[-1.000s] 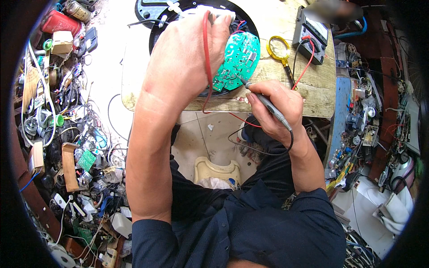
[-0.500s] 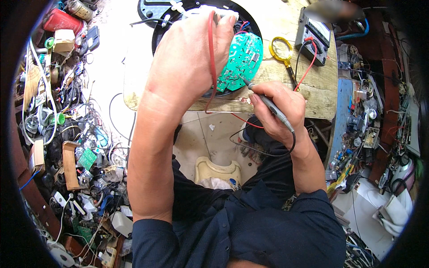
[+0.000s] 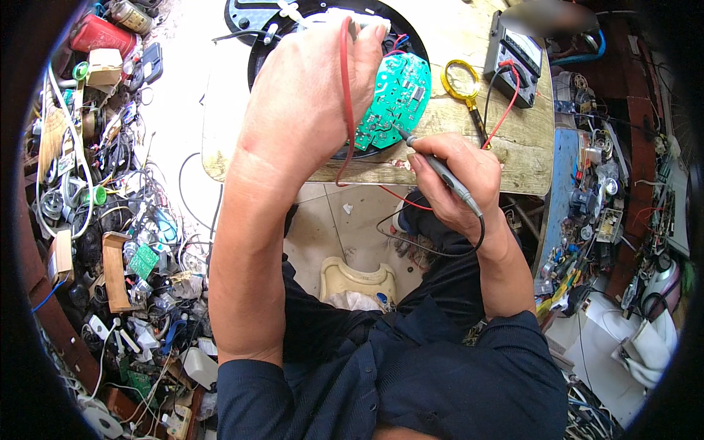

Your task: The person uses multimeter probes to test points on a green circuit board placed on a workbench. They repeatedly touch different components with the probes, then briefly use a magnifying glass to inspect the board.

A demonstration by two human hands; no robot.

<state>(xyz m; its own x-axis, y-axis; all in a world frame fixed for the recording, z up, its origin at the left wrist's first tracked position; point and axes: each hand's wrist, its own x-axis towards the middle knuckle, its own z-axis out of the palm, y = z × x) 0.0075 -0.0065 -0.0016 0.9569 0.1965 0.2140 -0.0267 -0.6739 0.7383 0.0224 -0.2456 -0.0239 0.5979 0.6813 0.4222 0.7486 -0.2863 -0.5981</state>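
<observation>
Head view: grips grey probe [image 3: 444, 175] in tightly curled fingers of right hand [image 3: 469, 170], aiming tip at green circuit board [image 3: 402, 99] within black housing's [image 3: 412, 31] outline on wooden tabletop [image 3: 513, 158]. Extends left hand [image 3: 308, 99] over board's left side, beneath red lead [image 3: 347, 81], with fingertips and grasp impossible to make out. Appears midway through probing, with board already exposed and not yet covered.

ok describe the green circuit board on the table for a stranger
Start with the wooden table at the top of the picture, then the round black housing on it. The circuit board sits over the housing's lower right, beside the left hand. Its bright green, component-dotted face sets it apart from the yellow-rimmed magnifying glass to its right.
</observation>
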